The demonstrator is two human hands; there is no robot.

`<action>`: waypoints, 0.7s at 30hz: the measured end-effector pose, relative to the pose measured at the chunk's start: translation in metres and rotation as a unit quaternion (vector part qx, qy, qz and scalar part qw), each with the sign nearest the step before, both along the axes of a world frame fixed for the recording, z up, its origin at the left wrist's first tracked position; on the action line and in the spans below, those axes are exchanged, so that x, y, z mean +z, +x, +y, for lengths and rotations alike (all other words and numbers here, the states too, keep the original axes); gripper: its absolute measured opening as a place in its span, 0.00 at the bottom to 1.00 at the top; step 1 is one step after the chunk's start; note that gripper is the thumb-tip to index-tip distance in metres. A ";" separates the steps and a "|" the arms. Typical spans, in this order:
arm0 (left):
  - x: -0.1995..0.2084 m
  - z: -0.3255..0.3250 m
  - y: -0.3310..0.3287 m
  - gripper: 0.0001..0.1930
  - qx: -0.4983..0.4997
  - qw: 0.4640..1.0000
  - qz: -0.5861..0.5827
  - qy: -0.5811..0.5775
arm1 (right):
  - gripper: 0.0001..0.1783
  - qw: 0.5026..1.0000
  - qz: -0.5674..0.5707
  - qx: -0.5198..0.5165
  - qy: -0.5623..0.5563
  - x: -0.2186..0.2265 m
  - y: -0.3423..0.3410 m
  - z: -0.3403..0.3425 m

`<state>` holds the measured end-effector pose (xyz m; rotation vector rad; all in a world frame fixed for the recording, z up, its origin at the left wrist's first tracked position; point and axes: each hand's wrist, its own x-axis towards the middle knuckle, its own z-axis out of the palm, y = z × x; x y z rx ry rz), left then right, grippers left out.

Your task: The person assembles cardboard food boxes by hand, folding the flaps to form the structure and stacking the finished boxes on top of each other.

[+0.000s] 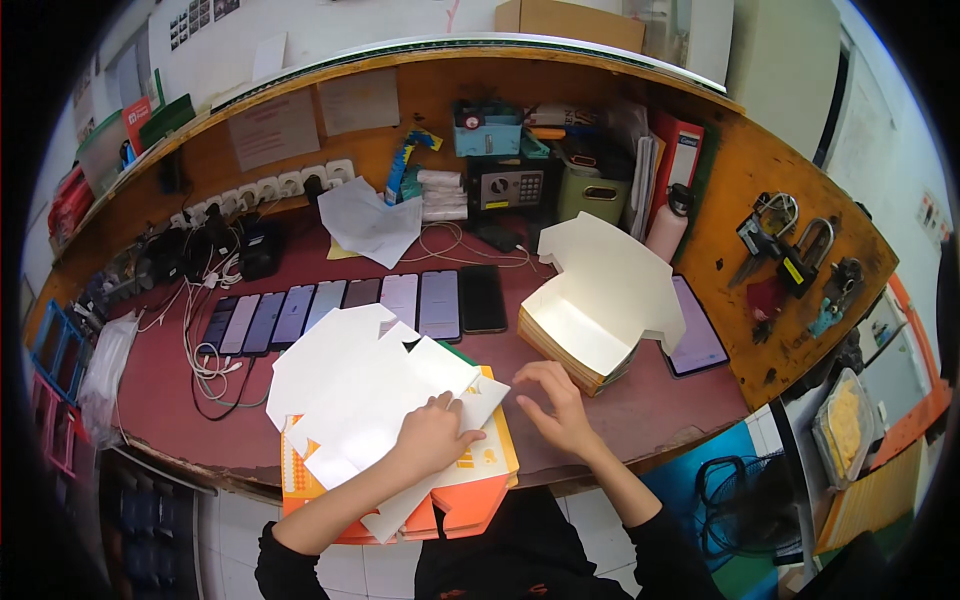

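Note:
A flat, die-cut white card box blank (345,375) lies tilted over the table's front edge, with a small flap (485,401) standing up at its right side. Under it is a pile of orange and yellow printed blanks (470,505). My left hand (436,437) presses down on the white blank beside the flap, thumb out to the right and fingers slightly bent. Just right of the flap hovers my right hand (556,408), its thumb and fingers apart and holding nothing. A stack of partly folded boxes (575,362) stands beyond it, the top one opened out white.
Several phones (323,303) lie in a row behind the blanks. A tablet (697,335) rests at the right, near a pink bottle (668,222). White cables (205,365) tangle at the left. A crumpled white sheet (375,222) and a small safe (510,188) sit behind.

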<state>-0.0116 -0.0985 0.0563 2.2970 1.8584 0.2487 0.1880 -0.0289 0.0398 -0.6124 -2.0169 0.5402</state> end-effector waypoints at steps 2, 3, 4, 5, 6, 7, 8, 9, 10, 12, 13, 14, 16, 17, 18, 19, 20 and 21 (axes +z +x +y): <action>-0.009 -0.003 0.003 0.27 0.007 1.000 0.008 0.025 | 0.14 1.000 -0.006 -0.003 -0.012 -0.008 -0.012 0.007; -0.011 -0.003 0.005 0.27 0.007 0.999 0.014 0.051 | 0.14 0.996 -0.003 -0.012 -0.089 -0.015 -0.016 0.014; -0.010 -0.003 0.006 0.27 0.006 0.999 0.014 0.051 | 0.15 0.986 0.000 -0.021 -0.164 -0.021 -0.019 0.018; -0.008 -0.002 0.007 0.28 0.012 1.000 0.013 0.022 | 0.15 0.986 0.000 -0.022 -0.164 -0.026 -0.018 0.020; -0.007 -0.002 0.007 0.31 0.021 1.000 0.013 -0.006 | 0.16 0.985 -0.084 -0.028 -0.147 -0.027 -0.021 0.021; -0.006 -0.003 0.008 0.31 0.022 1.000 0.013 -0.006 | 0.17 0.977 -0.167 -0.035 -0.129 -0.027 -0.023 0.021; -0.006 -0.004 0.009 0.31 0.025 0.999 0.022 0.007 | 0.17 0.977 -0.167 -0.034 -0.130 -0.027 -0.024 0.019; -0.007 -0.007 0.010 0.31 0.032 0.999 0.030 0.019 | 0.17 0.975 -0.190 -0.060 -0.096 -0.022 -0.028 0.012; -0.010 -0.007 0.011 0.31 0.035 0.999 0.030 0.019 | 0.18 0.971 -0.212 -0.086 -0.063 -0.018 -0.031 0.007; -0.017 -0.007 0.011 0.32 0.050 0.997 0.033 0.048 | 0.18 0.970 -0.219 -0.099 -0.043 -0.015 -0.035 0.000; -0.017 -0.007 0.012 0.32 0.051 0.997 0.033 0.047 | 0.18 0.967 -0.224 -0.114 -0.023 -0.014 -0.036 -0.002; -0.017 -0.008 0.013 0.32 0.056 0.996 0.034 0.062 | 0.18 0.968 -0.224 -0.113 -0.024 -0.014 -0.037 -0.004; -0.018 -0.007 0.013 0.32 0.060 0.995 0.035 0.076 | 0.19 0.964 -0.234 -0.127 -0.015 -0.015 -0.038 -0.005; -0.016 -0.007 0.013 0.32 0.060 0.996 0.031 0.066 | 0.19 0.964 -0.234 -0.127 -0.017 -0.014 -0.038 -0.006; -0.015 -0.007 0.011 0.32 0.062 0.996 0.027 0.056 | 0.19 0.965 -0.230 -0.121 -0.043 -0.013 -0.038 -0.004; -0.015 -0.007 0.010 0.32 0.063 0.996 0.026 0.054 | 0.19 0.965 -0.225 -0.116 -0.070 -0.012 -0.038 -0.003; -0.015 -0.006 0.008 0.32 0.060 0.997 0.020 0.043 | 0.19 0.965 -0.226 -0.114 -0.072 -0.013 -0.037 -0.002; -0.014 -0.006 0.007 0.32 0.056 0.998 0.015 0.034 | 0.19 0.974 -0.194 -0.097 -0.071 -0.012 -0.034 0.001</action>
